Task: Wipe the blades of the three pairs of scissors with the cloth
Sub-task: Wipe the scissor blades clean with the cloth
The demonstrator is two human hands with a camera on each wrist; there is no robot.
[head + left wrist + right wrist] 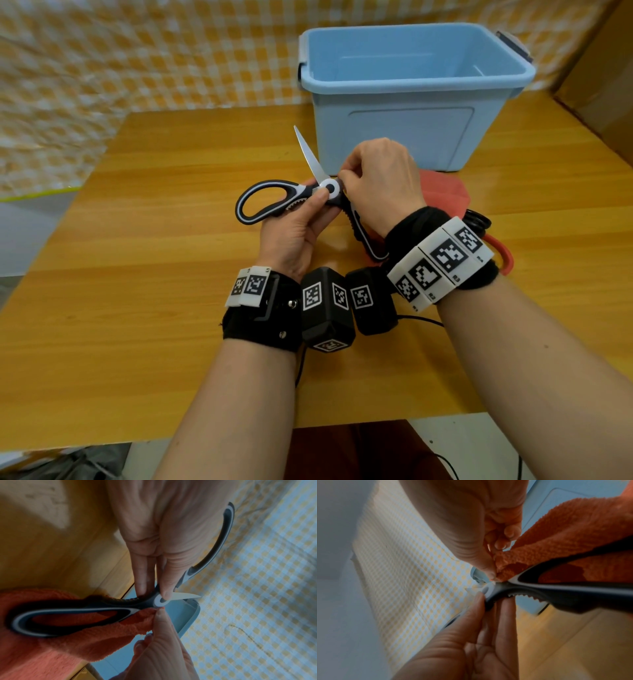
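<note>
Black-and-white kitchen scissors [270,202] are held wide open above the table, one bare blade [308,154] pointing up and away. My left hand [320,197] pinches them at the white pivot [160,599] between thumb and fingers. The other handle [68,612] hangs down toward my right wrist. My right hand [346,180] pinches a fold of the orange cloth [565,534] right against the pivot. The second blade is hidden under that hand and the cloth. Two more pairs lie behind my right wrist, one black [478,221], one with a red handle [501,251].
A light blue plastic bin [411,85] stands open at the back of the wooden table [154,274], just behind the hands. A yellow checked sheet [137,51] hangs beyond the table. A cardboard box [609,85] sits at the far right.
</note>
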